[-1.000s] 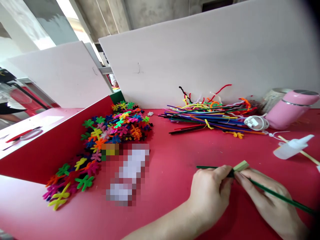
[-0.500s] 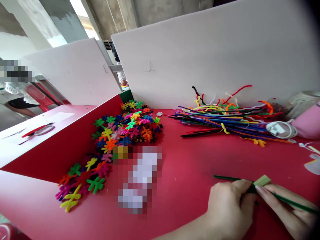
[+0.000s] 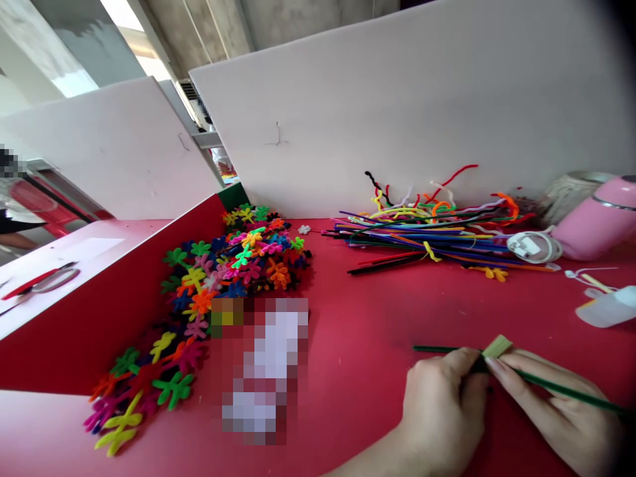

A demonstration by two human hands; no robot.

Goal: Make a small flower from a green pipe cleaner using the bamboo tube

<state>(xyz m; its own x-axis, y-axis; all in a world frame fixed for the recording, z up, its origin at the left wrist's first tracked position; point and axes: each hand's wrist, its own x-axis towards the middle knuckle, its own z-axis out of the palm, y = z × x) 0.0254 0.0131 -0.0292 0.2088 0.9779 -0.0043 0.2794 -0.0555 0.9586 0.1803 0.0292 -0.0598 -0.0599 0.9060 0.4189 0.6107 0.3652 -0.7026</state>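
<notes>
Now we are pinching a thin, fuzzy, dark green stem [image 3: 571, 389] between closed thumb and fingers of our left hand [image 3: 444, 404], its tip poking out leftward, while our right hand [image 3: 559, 404] is gripping just beside, fingertips shut, with a short, flat, pale green piece [image 3: 498, 346] sticking up at its thumb. Beyond, on the smooth red tabletop [image 3: 368, 318], a bundle of multicoloured fuzzy stems [image 3: 407, 232] is lying near a pink cylindrical bottle [image 3: 599, 218]; leftward, bright fuzzy flower shapes [image 3: 248, 255] are heaping up.
</notes>
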